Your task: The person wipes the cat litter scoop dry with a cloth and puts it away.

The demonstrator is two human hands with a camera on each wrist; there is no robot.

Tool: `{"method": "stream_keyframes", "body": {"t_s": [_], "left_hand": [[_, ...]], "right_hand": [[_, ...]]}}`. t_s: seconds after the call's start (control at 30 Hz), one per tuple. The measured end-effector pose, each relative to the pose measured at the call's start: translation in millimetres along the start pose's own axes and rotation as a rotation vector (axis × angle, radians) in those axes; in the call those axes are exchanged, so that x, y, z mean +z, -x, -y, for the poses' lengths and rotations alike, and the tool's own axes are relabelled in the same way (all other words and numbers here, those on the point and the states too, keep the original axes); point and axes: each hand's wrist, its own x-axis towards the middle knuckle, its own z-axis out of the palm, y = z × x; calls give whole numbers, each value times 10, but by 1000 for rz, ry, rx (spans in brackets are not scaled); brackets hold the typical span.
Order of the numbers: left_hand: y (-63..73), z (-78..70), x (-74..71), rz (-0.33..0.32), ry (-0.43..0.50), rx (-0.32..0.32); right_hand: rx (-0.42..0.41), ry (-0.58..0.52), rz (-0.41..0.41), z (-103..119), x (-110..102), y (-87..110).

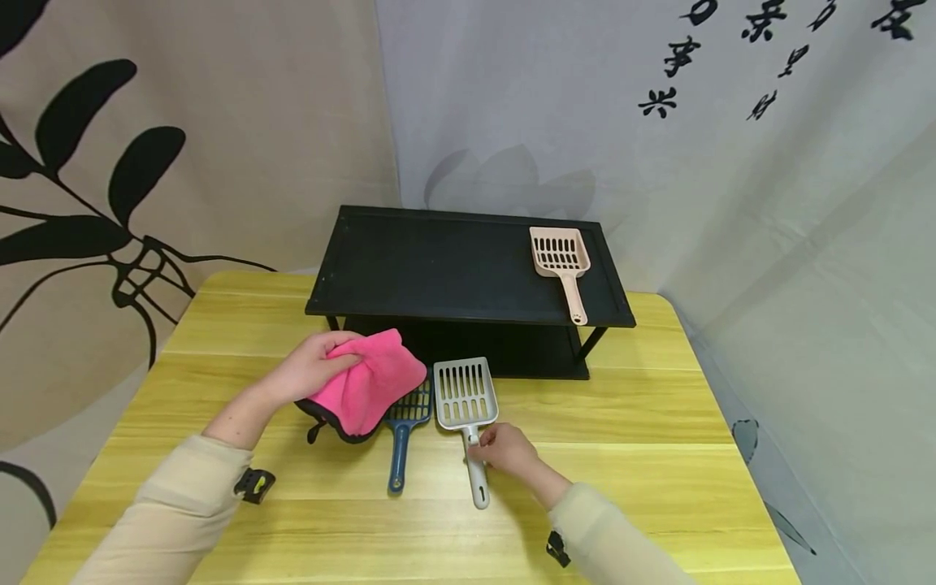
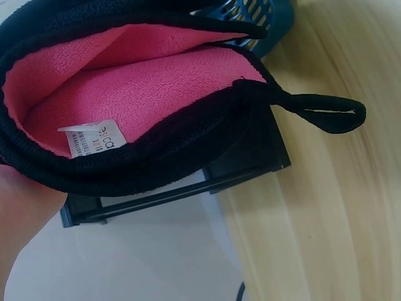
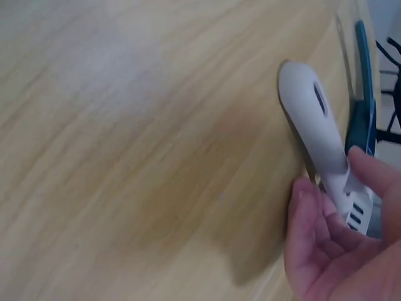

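Note:
My left hand (image 1: 320,371) grips a pink cleaning cloth (image 1: 380,378) with dark edging, bunched up above the table. In the left wrist view the cloth (image 2: 150,94) shows pink fleece folds, a white label and a dark hanging loop. A light grey litter scoop (image 1: 465,394) lies in front of the shelf, slotted head pointing away. Its handle (image 3: 313,119) is pinched between the thumb and fingers of my right hand (image 1: 508,451). Just left of it lies a blue litter scoop (image 1: 400,455), its head partly hidden by the cloth.
A black two-tier shelf (image 1: 439,264) stands at the back of the wooden table (image 1: 658,487). On its top board, to the right, lies a pale pink litter scoop (image 1: 561,260). Printed curtains (image 1: 512,97) hang behind the table.

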Motion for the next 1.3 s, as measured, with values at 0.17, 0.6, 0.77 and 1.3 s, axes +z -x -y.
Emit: {"method": "stream_keyframes", "body": {"t_s": [0.17,0.6,0.77,1.3], "left_hand": [[1,11,-7,-6,-10,5],[30,-29,-7,-14,-5,-19],[22,-28,-6,-5,4,-18],[-72,-63,38,-53,-64,3]], "right_hand": [[-23,105,-32,38,18,2],[17,-508,168,-199,-279,-79],[-20,-476,150,-265,-456,-59],[-71,-389,205,-248,-843,133]]}}
